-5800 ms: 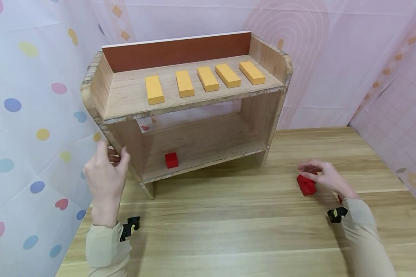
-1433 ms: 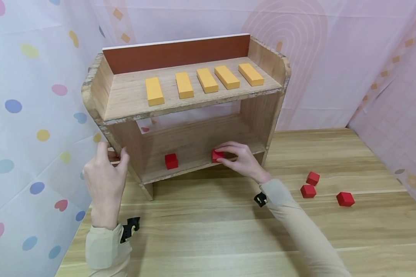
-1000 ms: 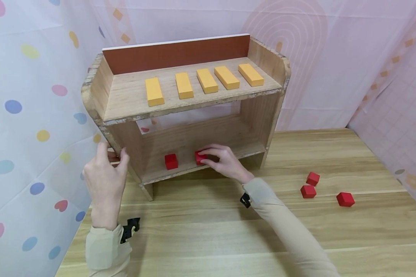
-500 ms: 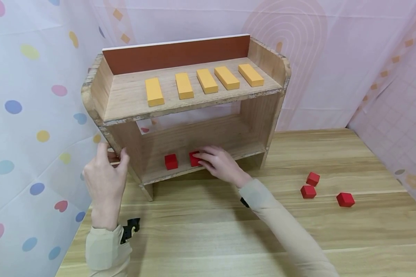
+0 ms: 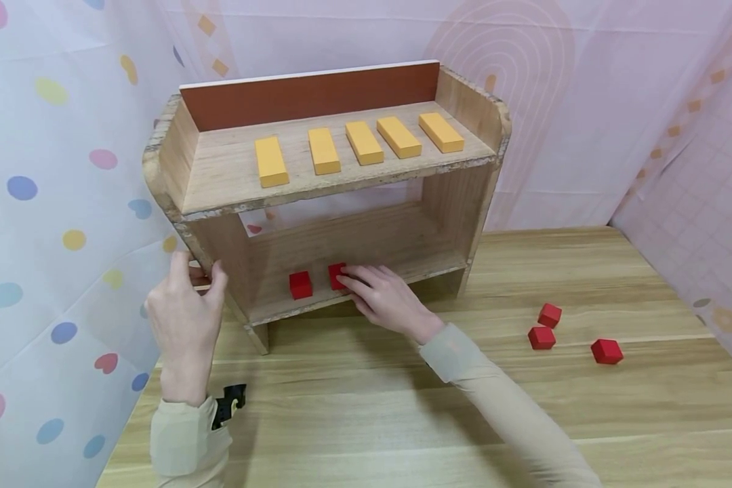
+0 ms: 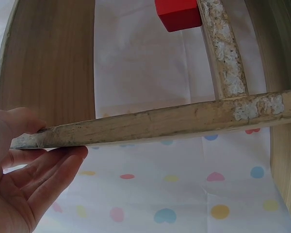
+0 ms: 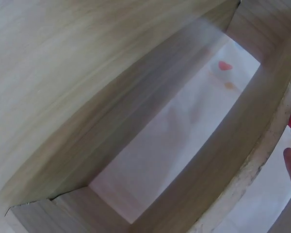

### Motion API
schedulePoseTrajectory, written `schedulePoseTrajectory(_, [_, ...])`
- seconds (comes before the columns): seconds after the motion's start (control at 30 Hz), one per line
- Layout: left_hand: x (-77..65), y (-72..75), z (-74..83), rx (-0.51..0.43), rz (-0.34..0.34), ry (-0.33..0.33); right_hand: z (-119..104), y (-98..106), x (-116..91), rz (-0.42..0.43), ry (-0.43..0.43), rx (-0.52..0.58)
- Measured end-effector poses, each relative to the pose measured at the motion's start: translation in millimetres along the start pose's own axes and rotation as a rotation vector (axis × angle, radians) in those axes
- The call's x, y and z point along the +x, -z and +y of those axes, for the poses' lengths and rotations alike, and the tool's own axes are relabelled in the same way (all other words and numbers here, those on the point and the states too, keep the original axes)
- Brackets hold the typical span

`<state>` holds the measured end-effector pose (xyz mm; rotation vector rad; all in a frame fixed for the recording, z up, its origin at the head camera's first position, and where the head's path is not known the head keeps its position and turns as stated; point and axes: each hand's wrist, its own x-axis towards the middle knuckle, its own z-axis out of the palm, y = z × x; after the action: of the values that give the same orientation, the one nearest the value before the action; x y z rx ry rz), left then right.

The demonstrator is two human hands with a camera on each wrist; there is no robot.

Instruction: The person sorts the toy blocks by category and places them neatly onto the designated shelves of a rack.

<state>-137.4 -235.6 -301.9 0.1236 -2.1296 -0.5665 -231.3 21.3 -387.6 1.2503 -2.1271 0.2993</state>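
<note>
Pale fabric printed with pastel dots, hearts and arches hangs as a backdrop [image 5: 341, 34] behind a wood-grain table [image 5: 354, 413]. On it, beyond both hands, stands a two-tier wooden shelf unit [image 5: 226, 183]. A person's left hand [image 5: 186, 305] clamps the unit's left side panel [image 6: 150, 124], thumb on one face and fingers on the other. The right hand [image 5: 387, 301] reaches in at the lower board [image 5: 436, 259], its fingers extended rather than wrapped, with fingertips touching the right side of a red cube [image 5: 335, 276]. That cube lies just left of the right fingertips, and the right hand is clearly the nearer one; no long axis stands out on it. Farther left of the right hand, past a narrow gap and along the same board, sits a second red cube [image 5: 301, 285], between the touched cube and the left hand. Above the right hand, five yellow blocks [image 5: 364, 143] lie on the top tier, their long axes running roughly front to back. Well to its right, three loose red cubes [image 5: 541, 337] rest on the table.
</note>
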Motion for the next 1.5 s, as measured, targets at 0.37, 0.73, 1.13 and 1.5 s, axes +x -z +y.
schedulePoseTrajectory(0.37, [0.2, 0.3, 0.0, 0.001, 0.003, -0.004, -1.1, -1.2, 4.4, -0.094, -0.040, 0.059])
schedulePoseTrajectory(0.73, [0.3, -0.3, 0.0, -0.001, 0.000, -0.002, 11.4, 17.3, -11.1, 0.030, -0.117, 0.256])
schedulePoseTrajectory(1.13, [0.2, 0.2, 0.0, -0.003, -0.003, -0.006, 48.3, 45.7, -51.4, 0.106, -0.291, 0.506])
schedulePoseTrajectory(1.5, [0.3, -0.1, -0.5, -0.003, -0.008, -0.002, 79.7, 71.9, -103.7, 0.006, -0.530, 0.558])
